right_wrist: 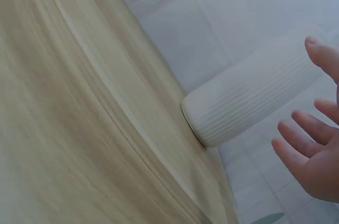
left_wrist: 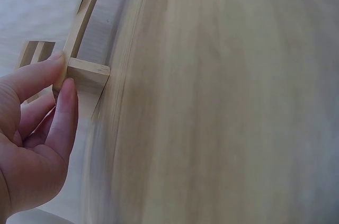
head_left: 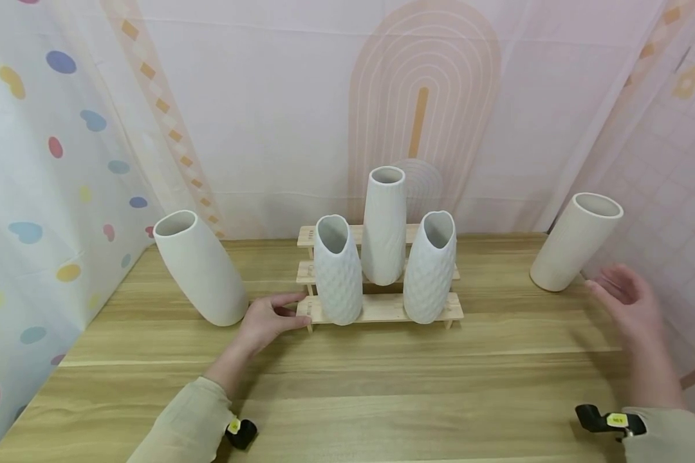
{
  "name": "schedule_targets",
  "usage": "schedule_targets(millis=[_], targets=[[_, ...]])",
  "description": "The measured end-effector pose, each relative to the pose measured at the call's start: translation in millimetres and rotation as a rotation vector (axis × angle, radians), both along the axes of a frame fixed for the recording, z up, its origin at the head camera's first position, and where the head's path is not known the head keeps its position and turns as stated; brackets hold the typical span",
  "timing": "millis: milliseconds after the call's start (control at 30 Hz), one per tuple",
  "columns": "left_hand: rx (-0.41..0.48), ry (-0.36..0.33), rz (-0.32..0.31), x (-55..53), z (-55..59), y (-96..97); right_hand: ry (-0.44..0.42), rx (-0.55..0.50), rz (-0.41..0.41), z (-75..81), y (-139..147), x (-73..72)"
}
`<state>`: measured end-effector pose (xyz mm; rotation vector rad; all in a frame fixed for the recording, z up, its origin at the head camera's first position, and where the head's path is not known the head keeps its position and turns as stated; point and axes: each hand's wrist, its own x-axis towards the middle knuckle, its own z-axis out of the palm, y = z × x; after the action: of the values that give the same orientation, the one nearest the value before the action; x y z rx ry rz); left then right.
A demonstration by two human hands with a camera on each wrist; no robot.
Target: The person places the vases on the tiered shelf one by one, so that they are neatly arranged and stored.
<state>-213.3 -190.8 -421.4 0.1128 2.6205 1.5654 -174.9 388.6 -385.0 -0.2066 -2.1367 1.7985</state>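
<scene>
- So, far left there's a spotted curtain, with coloured dots and hearts on white.
- Next up, a smooth white vase standing on the wood-grain table, just left of the rack.
- Left hand comes in right by that vase, pinching the left end of the rack's lowest step, thumb on one side and fingers on the other. Left wrist view shows that grip pretty clearly.
- Then the little wooden rack itself: three steps, sitting on the table near the back cloth.
- On its lowest step, toward the left end, stands a dimpled vase with a slanted mouth.
- Middle of the rack has a taller vase, looks like it's on the second step.
- Another bumpy vase stands on the lowest step near the right end.
- Well apart, over to the right, a ribbed vase stands on the table near its back edge.
- Right hand is just beside that one, fingers loose and spread, holding nothing; I see a gap between them.
</scene>
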Motion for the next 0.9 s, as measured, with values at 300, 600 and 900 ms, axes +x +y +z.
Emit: schedule_targets(millis=[300, 600, 900], targets=[[0.016, -0.005, 0.001, 0.9, -0.4, -0.4, -0.166, 0.316, -0.012, 10.3, 1.0, -23.7], [0.025, -0.017, 0.001, 1.6, -0.3, -0.4, -0.116, 0.269, -0.06, 23.4, -4.8, -57.6], [0.022, -0.011, -0.001, 0.1, -0.5, -0.5, -0.131, 0.177, -0.211, 27.7, -16.6, -76.4]])
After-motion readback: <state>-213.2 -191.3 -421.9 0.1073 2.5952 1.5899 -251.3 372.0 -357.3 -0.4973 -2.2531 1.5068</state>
